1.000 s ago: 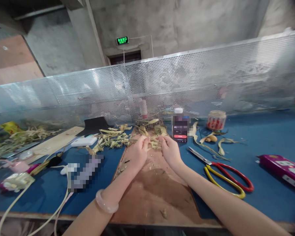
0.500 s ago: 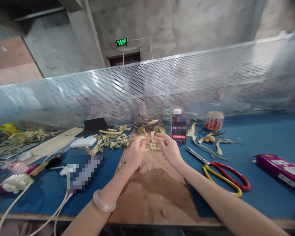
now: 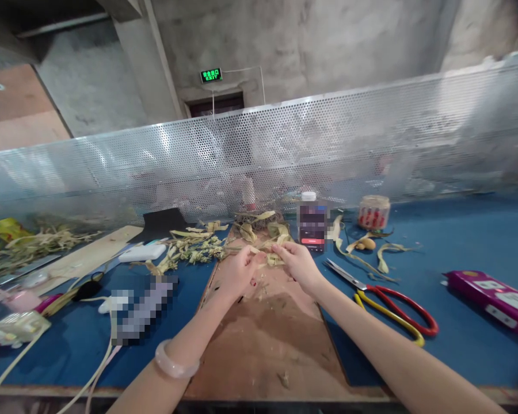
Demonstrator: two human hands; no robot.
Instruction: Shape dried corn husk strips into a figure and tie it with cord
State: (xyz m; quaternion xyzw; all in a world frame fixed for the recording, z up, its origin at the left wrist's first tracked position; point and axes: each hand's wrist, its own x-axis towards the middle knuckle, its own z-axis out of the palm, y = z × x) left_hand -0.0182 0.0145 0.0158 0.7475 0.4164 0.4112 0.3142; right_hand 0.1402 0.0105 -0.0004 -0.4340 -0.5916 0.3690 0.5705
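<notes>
Pale dried strips, knotted or woven into a small piece (image 3: 274,260), lie between my two hands over a brown wooden board (image 3: 263,345). My left hand (image 3: 242,270) has its fingers closed on one end of the strips. From the other side my right hand (image 3: 297,261) pinches the strips between thumb and fingers. Just beyond the hands, more dried leaves (image 3: 247,232) rest on the far end of the board. Scissors (image 3: 380,294) with one red and one yellow handle lie open to the right of my right hand.
A phone (image 3: 312,227) stands upright behind my right hand, with a jar (image 3: 373,213) further right. A purple case (image 3: 492,298) lies far right. Dried plant pieces (image 3: 198,248), a white box (image 3: 142,253) and cables are at the left. A perforated metal screen (image 3: 276,138) crosses the back.
The strip that stood up between my hands has gone down. My left hand has turned a little and moved closer to my right. The view has shifted slightly.
</notes>
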